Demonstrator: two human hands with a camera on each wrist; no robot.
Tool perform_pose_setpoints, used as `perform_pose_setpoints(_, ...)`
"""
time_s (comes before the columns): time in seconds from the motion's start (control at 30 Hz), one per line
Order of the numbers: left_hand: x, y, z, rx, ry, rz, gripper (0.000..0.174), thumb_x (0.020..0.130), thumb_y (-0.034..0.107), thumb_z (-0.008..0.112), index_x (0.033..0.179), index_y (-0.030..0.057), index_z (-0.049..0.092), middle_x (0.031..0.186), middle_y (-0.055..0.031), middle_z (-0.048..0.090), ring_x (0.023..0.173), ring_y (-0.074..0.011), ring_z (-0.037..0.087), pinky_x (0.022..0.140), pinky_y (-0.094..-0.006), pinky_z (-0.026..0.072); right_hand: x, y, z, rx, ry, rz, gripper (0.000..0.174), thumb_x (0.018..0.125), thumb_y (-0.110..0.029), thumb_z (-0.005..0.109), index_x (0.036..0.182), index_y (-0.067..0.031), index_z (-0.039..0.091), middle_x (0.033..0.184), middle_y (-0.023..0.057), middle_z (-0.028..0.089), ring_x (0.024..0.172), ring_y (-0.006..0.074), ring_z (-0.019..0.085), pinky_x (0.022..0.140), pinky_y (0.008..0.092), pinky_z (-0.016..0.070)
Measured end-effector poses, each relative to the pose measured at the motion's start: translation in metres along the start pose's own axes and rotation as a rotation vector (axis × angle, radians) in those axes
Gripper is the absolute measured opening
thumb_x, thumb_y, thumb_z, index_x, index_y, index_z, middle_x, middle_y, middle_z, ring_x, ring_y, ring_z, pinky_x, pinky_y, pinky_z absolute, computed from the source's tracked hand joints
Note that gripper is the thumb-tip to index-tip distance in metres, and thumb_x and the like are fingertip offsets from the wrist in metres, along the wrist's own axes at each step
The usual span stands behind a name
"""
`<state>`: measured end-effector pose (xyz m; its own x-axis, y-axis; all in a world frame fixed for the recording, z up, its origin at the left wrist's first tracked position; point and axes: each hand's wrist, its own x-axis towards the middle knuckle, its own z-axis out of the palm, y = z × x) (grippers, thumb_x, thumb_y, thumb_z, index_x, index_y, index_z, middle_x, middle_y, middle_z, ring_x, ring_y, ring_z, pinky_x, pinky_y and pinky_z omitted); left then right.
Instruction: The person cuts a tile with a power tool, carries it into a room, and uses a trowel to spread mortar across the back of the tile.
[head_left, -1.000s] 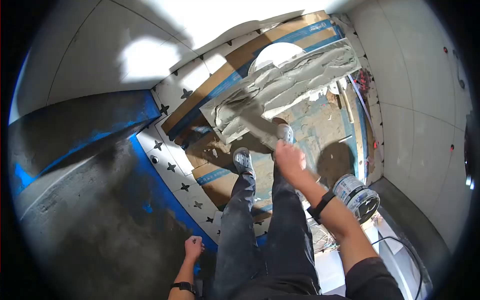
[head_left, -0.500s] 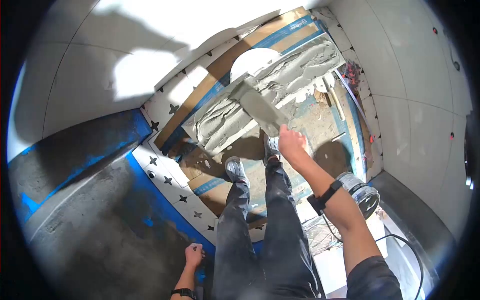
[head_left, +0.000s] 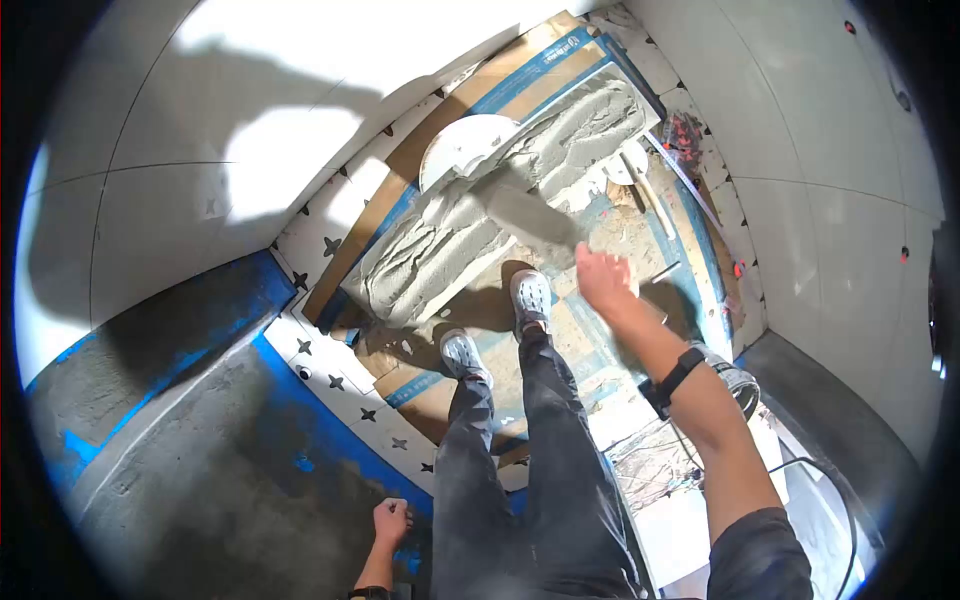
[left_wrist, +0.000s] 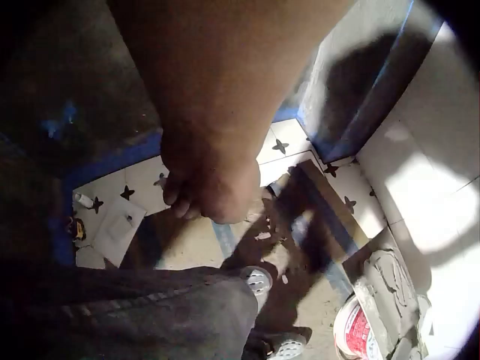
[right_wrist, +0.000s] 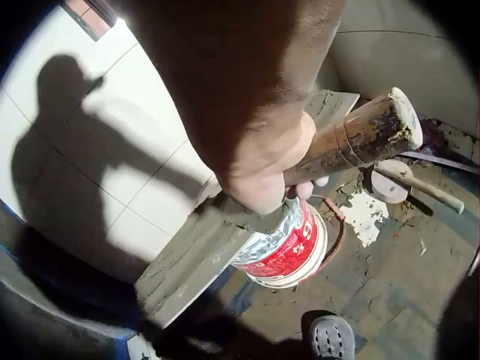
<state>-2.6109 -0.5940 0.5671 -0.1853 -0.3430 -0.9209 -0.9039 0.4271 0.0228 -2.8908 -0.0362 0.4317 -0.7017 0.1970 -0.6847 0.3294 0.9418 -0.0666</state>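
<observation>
In the head view my right hand (head_left: 605,280) grips a trowel (head_left: 535,220) whose blade lies over the middle of a long tile. Grey mortar (head_left: 590,115) in ridged, uneven strokes covers that tile. The right wrist view shows my fingers curled round the trowel's worn wooden handle (right_wrist: 360,135); the blade is partly hidden behind the hand. A red and white bucket (right_wrist: 281,251) stands under the tile. My left hand (head_left: 392,520) hangs low by my left leg, fingers loosely curled, holding nothing.
A white-headed mallet (head_left: 625,165) lies right of the tile on the cardboard-covered floor. Another bucket (head_left: 740,385) is partly hidden by my right forearm. Tiled walls (head_left: 800,130) rise behind and right; a dark ledge (head_left: 170,330) runs left. A cable (head_left: 840,500) curves at lower right.
The trowel blade has moved rightward along the mortared tile, from its left part to its middle. The view has shifted slightly; my left hand still hangs at the lower left.
</observation>
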Motion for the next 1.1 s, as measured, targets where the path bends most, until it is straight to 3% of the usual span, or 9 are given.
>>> perform_pose_setpoints(0.1, -0.005, 0.002, 0.003, 0.016, 0.018, -0.008, 0.02, 0.096, 0.017, 0.061, 0.093, -0.0018, 0.066, 0.071, -0.0086, 0.065, 0.056, -0.0146, 0.061, 0.052, -0.0296, 0.0515, 0.015, 0.035, 0.004, -0.057, 0.094, 0.055, 0.022, 0.092, -0.018, 0.054, 0.11, -0.0057, 0.057, 0.092, 0.0229, 0.071, 0.093, 0.0406, 0.07, 0.081, 0.0535, 0.0529)
perform_pose_setpoints(0.17, -0.004, 0.007, 0.008, 0.032, 0.027, 0.028, 0.02, 0.096, 0.018, 0.061, 0.094, -0.0016, 0.066, 0.071, -0.0087, 0.065, 0.056, -0.0148, 0.062, 0.053, -0.0299, 0.0519, 0.014, 0.053, 0.005, 0.112, 0.235, 0.246, 0.027, 0.09, -0.025, 0.058, 0.109, -0.0056, 0.057, 0.091, 0.0235, 0.071, 0.086, 0.0409, 0.071, 0.075, 0.0521, 0.0545)
perform_pose_setpoints(0.2, -0.005, 0.01, 0.01, 0.059, 0.009, 0.014, 0.02, 0.096, 0.018, 0.062, 0.094, -0.0019, 0.067, 0.072, -0.0088, 0.065, 0.057, -0.0148, 0.062, 0.053, -0.03, 0.0522, 0.028, 0.073, 0.056, 0.18, 0.371, 0.17, 0.032, 0.089, -0.03, 0.059, 0.109, -0.0051, 0.056, 0.088, 0.0234, 0.07, 0.079, 0.0421, 0.07, 0.071, 0.052, 0.0551)
perform_pose_setpoints(0.3, 0.005, 0.009, 0.014, 0.133, 0.0, 0.031, 0.021, 0.095, 0.018, 0.063, 0.093, -0.0026, 0.067, 0.072, -0.0088, 0.065, 0.059, -0.0146, 0.063, 0.055, -0.0301, 0.0528, -0.002, 0.03, 0.076, 0.292, 0.343, 0.157, 0.032, 0.088, -0.032, 0.06, 0.105, -0.0049, 0.056, 0.089, 0.0241, 0.07, 0.072, 0.0437, 0.069, 0.067, 0.0544, 0.0542)
perform_pose_setpoints(0.5, 0.017, 0.017, 0.008, 0.181, -0.017, 0.084, 0.022, 0.094, 0.018, 0.063, 0.09, -0.0023, 0.067, 0.068, -0.0074, 0.065, 0.055, -0.0137, 0.062, 0.053, -0.029, 0.0523, 0.01, -0.078, 0.2, 0.344, 0.74, -0.154, 0.019, 0.084, -0.023, 0.067, 0.085, -0.0092, 0.053, 0.063, 0.0098, 0.055, 0.051, 0.029, 0.063, 0.044, 0.043, 0.0502)
perform_pose_setpoints(0.63, 0.03, -0.005, -0.016, 0.28, 0.026, 0.073, 0.022, 0.094, 0.018, 0.062, 0.089, -0.003, 0.067, 0.065, -0.0069, 0.065, 0.054, -0.0135, 0.062, 0.052, -0.0291, 0.051, 0.029, -0.064, 0.233, 0.379, 0.739, -0.096, 0.02, 0.085, -0.021, 0.068, 0.085, -0.0081, 0.053, 0.069, 0.0127, 0.058, 0.056, 0.0302, 0.065, 0.047, 0.0425, 0.0527)
perform_pose_setpoints(0.83, 0.029, 0.009, -0.03, 0.338, 0.049, 0.043, 0.023, 0.092, 0.019, 0.064, 0.087, -0.0025, 0.069, 0.067, -0.0095, 0.067, 0.059, -0.0143, 0.064, 0.056, -0.0315, 0.0517, 0.029, 0.018, 0.223, 0.614, 0.623, 0.453, 0.023, 0.089, -0.026, 0.063, 0.091, -0.0056, 0.053, 0.076, 0.0233, 0.067, 0.065, 0.0445, 0.066, 0.057, 0.0536, 0.0532)
perform_pose_setpoints(1.0, 0.041, 0.006, -0.027, 0.559, 0.071, 0.218, 0.023, 0.092, 0.019, 0.064, 0.088, -0.0019, 0.07, 0.072, -0.0069, 0.068, 0.064, -0.0136, 0.063, 0.058, -0.0309, 0.0512, 0.048, 0.034, 0.16, 0.929, 0.749, 0.333, 0.03, 0.091, -0.031, 0.063, 0.087, -0.0024, 0.055, 0.072, 0.0301, 0.064, 0.069, 0.0491, 0.064, 0.062, 0.0567, 0.0501)
perform_pose_setpoints(1.1, 0.037, 0.014, -0.014, 0.589, 0.116, 0.386, 0.028, 0.09, 0.024, 0.067, 0.086, -0.0034, 0.071, 0.072, -0.0106, 0.069, 0.066, -0.0169, 0.067, 0.061, -0.0345, 0.0532, 0.093, 0.037, 0.14, 0.935, 0.65, 0.275, 0.032, 0.092, -0.033, 0.062, 0.092, -0.0019, 0.057, 0.073, 0.0325, 0.063, 0.074, 0.0512, 0.064, 0.066, 0.0566, 0.0511)
